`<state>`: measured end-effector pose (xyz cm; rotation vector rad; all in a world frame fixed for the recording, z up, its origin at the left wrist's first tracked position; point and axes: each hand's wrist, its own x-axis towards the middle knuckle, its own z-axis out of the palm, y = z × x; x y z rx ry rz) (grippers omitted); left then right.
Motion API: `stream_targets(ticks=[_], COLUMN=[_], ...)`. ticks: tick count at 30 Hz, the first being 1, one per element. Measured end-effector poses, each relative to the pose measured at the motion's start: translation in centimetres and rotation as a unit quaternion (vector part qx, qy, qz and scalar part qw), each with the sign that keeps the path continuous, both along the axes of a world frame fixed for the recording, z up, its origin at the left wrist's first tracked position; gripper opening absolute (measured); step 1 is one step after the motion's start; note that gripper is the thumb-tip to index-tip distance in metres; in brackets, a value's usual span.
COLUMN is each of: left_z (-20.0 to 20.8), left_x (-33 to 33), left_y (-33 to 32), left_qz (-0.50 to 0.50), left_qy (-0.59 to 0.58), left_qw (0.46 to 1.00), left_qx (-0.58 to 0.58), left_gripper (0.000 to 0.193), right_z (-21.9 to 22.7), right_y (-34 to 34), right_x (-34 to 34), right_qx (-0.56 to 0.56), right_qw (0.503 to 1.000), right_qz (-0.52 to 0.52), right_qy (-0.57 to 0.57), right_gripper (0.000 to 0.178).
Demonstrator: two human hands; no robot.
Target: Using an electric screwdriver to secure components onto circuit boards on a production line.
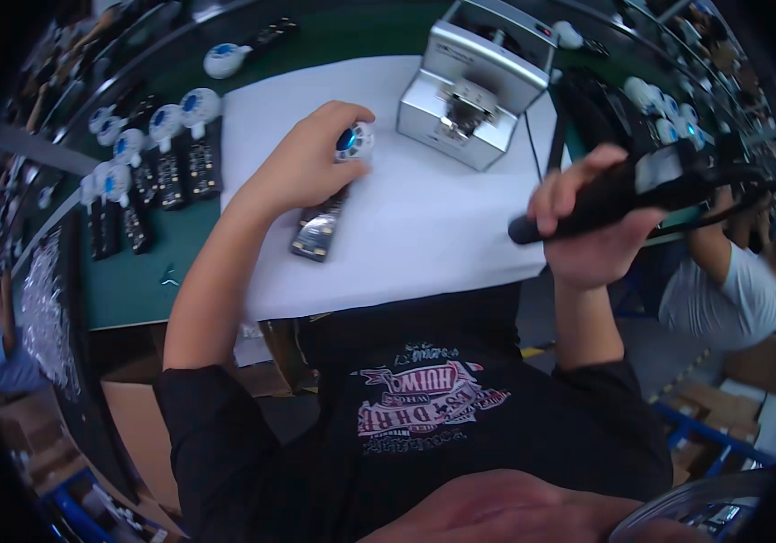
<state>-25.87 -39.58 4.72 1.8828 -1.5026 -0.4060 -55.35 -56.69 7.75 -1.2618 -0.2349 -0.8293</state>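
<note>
1. As the left hand [308, 158] curls thumb and fingers around the white round head [363, 140] with its blue centre, the black strip [319, 233] below it slants toward the person across a white sheet [397, 240].
2. At right, the right hand [594, 258] grips a black handheld tool [594, 199], raised near the sheet's right edge, its blunt end pointing left, well apart from the white head. A dark cord [734, 174] appears to trail from the tool's far end.
3. Good handling here would seem to mean pinching the white head by its rim, fingers clear of the blue centre, with the strip supported flat so it cannot twist.
4. The tool would be best brought in slowly and squarely, its cord free of the silver box-shaped machine [480, 65] standing on the sheet between the hands.
5. Similar units [167, 124] line the green tabletop [125, 294] at left, close enough to the left forearm that a careful elbow looks wise.
</note>
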Motion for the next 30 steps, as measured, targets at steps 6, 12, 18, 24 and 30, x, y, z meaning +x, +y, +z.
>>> stream_targets(ticks=[6,12,18,24,30], left_z=[-2.8,-3.2,-2.3,-1.2,-0.9], left_x=[-1.2,-1.5,-2.2,-1.9,-1.8], left_y=[-1.8,-1.8,-2.7,-2.7,-2.5], left_qz=[0.005,0.020,0.032,0.008,0.012], left_qy=[-0.072,-0.015,-0.024,-0.051,-0.035], left_qw=[0.993,0.995,0.997,0.997,0.997], left_qx=[-0.090,-0.095,-0.070,-0.063,-0.070], left_gripper=[0.057,0.054,0.053,0.050,0.047], right_z=[4.0,4.3,2.6,1.8,-0.1], right_y=[-3.4,-0.3,1.6,3.4,3.5], right_x=[9.1,13.9,10.2,10.1,11.2], right_qx=[-0.117,0.222,0.021,-0.051,0.134], right_qw=[0.979,0.941,0.995,0.980,0.984], right_qz=[-0.054,0.089,-0.091,-0.176,-0.113], right_qy=[-0.156,-0.238,0.019,0.077,0.008], right_gripper=[0.081,0.068,0.071,0.073,0.075])
